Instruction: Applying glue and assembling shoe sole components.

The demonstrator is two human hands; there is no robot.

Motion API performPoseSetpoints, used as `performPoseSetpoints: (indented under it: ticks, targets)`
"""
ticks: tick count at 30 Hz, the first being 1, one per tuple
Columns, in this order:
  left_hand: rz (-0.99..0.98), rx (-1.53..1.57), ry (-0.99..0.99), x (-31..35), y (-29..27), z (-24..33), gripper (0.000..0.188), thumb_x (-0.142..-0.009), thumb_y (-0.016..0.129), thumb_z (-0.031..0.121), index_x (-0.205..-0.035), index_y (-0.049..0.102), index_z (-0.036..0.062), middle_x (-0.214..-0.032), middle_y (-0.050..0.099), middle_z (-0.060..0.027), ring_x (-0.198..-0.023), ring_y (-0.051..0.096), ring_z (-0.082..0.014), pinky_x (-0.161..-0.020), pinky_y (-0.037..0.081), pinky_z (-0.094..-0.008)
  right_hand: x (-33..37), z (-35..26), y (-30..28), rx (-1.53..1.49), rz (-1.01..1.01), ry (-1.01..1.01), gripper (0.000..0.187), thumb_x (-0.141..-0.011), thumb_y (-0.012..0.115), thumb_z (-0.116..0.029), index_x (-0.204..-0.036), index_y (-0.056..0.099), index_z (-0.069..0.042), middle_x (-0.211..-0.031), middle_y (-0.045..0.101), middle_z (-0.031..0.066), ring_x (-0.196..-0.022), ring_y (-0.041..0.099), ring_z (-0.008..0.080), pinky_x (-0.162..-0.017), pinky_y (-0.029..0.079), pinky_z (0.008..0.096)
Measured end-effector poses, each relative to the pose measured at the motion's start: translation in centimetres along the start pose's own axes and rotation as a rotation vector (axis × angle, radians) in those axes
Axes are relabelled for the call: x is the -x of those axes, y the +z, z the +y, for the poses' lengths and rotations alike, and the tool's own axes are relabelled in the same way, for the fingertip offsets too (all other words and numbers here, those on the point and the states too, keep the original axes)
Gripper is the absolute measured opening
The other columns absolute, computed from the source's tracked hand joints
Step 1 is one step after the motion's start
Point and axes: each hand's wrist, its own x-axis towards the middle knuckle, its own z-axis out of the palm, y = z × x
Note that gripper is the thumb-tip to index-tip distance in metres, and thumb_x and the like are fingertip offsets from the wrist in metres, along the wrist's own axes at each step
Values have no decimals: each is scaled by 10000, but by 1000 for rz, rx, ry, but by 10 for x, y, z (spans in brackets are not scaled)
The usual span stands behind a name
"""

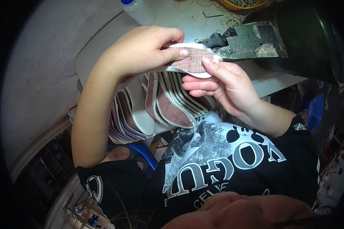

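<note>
A shoe insole (197, 63) with a reddish-brown, pale-lined face and a white edge is held up at the tip of the machine. My left hand (151, 47) grips it from the far left side, its thumb flat on the brown face. At the right end, my right hand (229, 80) pinches the edge between thumb and fingers. The insole's far edge lies against or very near the dark nozzle-like part (216, 40) of the machine; contact cannot be made out. Below my hands stands a row of similar insoles (176, 105), packed side by side.
A dark green machine arm (252, 40) reaches in from the right over the pale worktable (107, 42). At the back are a white bottle (139, 11) with a blue cap, an L-shaped hex key (213, 16), loose thin trimmings and a yellow basket (242, 5).
</note>
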Motion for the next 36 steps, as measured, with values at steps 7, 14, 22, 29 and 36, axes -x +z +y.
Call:
performPoseSetpoints:
  ticks: [7, 14, 22, 29, 36]
  targets:
    - [45, 89, -94, 3, 18, -11, 322, -983, 617, 325, -899, 589, 15, -695, 550, 10, -633, 471, -67, -558, 400, -276, -11, -8, 0, 91, 42, 27, 401, -1032, 528, -248, -1226, 557, 101, -1099, 671, 246, -991, 709, 290, -844, 594, 344]
    - [36, 345, -236, 2, 29, -22, 381, -976, 619, 365, -879, 653, -1, -661, 594, -16, -575, 497, -87, -534, 427, -277, -29, -13, -7, 138, 46, 93, 399, -1027, 530, -264, -1174, 555, 106, -1063, 668, 265, -947, 721, 287, -815, 613, 342]
    - [-41, 694, -382, -1, 39, -24, 397, -967, 640, 393, -818, 678, 27, -642, 654, -30, -486, 557, -74, -435, 428, -219, -35, -19, -17, 219, -4, 131, 393, -1004, 561, -299, -1147, 594, 65, -1032, 696, 209, -858, 735, 238, -774, 617, 317]
    - [-24, 810, -459, 6, 44, -6, 534, -919, 671, 485, -613, 598, 54, -447, 569, -69, -314, 470, -100, -338, 375, -219, -11, -37, -29, 413, -116, 203, 375, -961, 643, -250, -1159, 658, 67, -1010, 725, 125, -860, 692, 139, -814, 539, 271]
    - [89, 749, -459, 10, 42, -10, 579, -919, 657, 533, -572, 580, 76, -376, 457, 6, -275, 371, -59, -319, 291, -197, 30, -35, -54, 659, -81, 96, 348, -942, 685, -248, -1094, 690, 65, -969, 729, 97, -866, 674, 121, -780, 520, 255]
